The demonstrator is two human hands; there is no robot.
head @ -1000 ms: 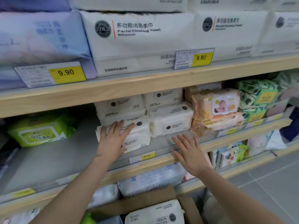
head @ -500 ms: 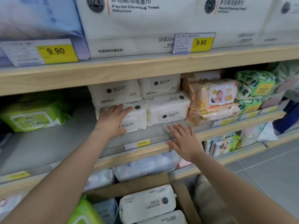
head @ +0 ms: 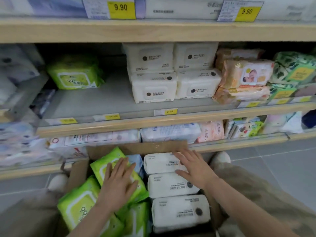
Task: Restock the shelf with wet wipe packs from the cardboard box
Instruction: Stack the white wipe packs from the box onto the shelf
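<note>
Left hand (head: 118, 183) flat, fingers straight, on a green pack (head: 102, 166), right hand (head: 193, 165) flat on the farthest white pack (head: 159, 162), both inside cardboard box (head: 136, 147)

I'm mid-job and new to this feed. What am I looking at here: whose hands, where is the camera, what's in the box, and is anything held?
The one view comes from a camera on a person's head, looking down. No machine: two bare hands. The left hand lies flat on a green wipe pack in the cardboard box. The right hand reaches with straight fingers over the farthest white wipe pack; two more white packs lie nearer. Neither hand grips anything. On the middle shelf white packs are stacked beside bare space.
</note>
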